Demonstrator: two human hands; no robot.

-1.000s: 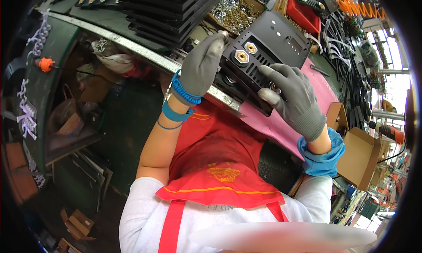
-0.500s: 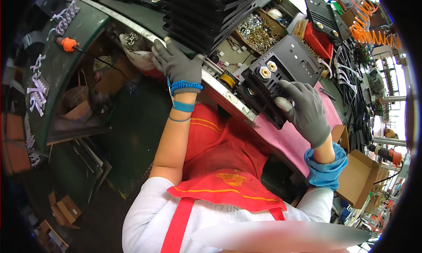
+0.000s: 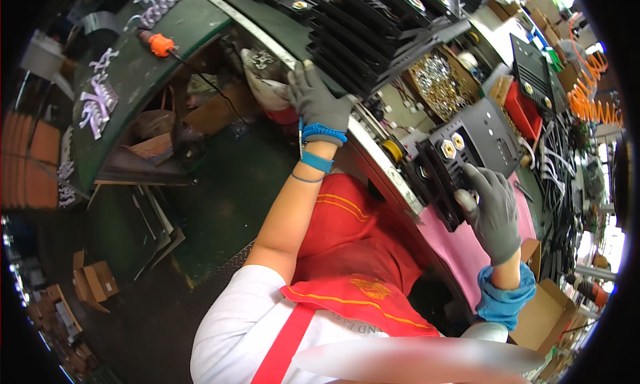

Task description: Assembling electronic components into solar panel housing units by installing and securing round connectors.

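Right hand [image 3: 493,214], gray glove, is bent over the near right side of a black panel [image 3: 490,134]; thumb and forefinger stand a little apart at its slotted end; cannot tell if they pinch anything there; the panel sits at the right part of the bench, tilted, two brass nuts [image 3: 449,149] on its left end.

Left hand [image 3: 321,105], same gray glove, is palm down at the bench's metal edge [image 3: 393,177], fingers out, thumb spread to the right; it looks to hold nothing; contact with the edge is unclear; blue coiled band [image 3: 325,134] at the wrist.

Stack of black panels [image 3: 360,51] is just beyond the left hand, to the right; a pile of small metal parts [image 3: 437,84] lies beyond the held-side panel, slightly left; red bin [image 3: 523,114] right of that; orange coiled hose [image 3: 588,104] far right; yellow roll [image 3: 391,151] on the bench, between the hands; pink sheet [image 3: 443,234] near, left of the right forearm; cardboard box [image 3: 547,317] near right; white bag [image 3: 265,84] left of the left hand; orange plug [image 3: 160,45] with black cord on the green table [image 3: 200,14], far left; carton [image 3: 99,283] on the floor, near left.
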